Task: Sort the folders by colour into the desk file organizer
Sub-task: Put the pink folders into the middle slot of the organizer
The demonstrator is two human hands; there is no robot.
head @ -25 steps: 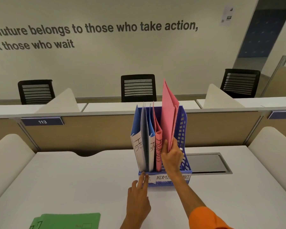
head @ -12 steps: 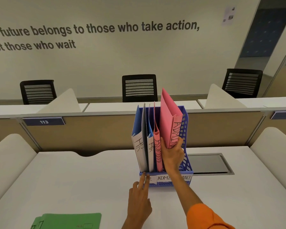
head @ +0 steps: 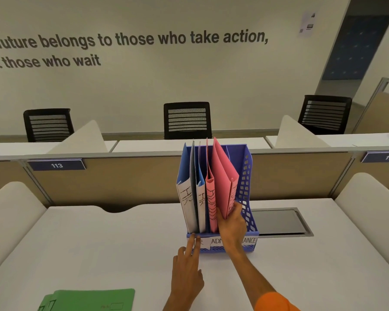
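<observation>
Presently blue folders (head: 190,185) are filed; pink folder (head: 224,176) is pinched by right hand (head: 231,223), left hand (head: 186,272) fingers splayed on organizer (head: 248,176); green folders (head: 88,299) remain.

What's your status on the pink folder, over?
Right hand gripping tall pink paper folder, seating it in blue plastic desk organizer. Left hand open, fingertips on organizer's base. Green folders unsorted. Nothing blocking.

The right hand (head: 230,221) is raised, arm stretched forward in an orange sleeve (head: 275,303), fingers closed in a pinch. The left hand (head: 186,270) lies lower, palm down, with two fingers extended forward.
</observation>
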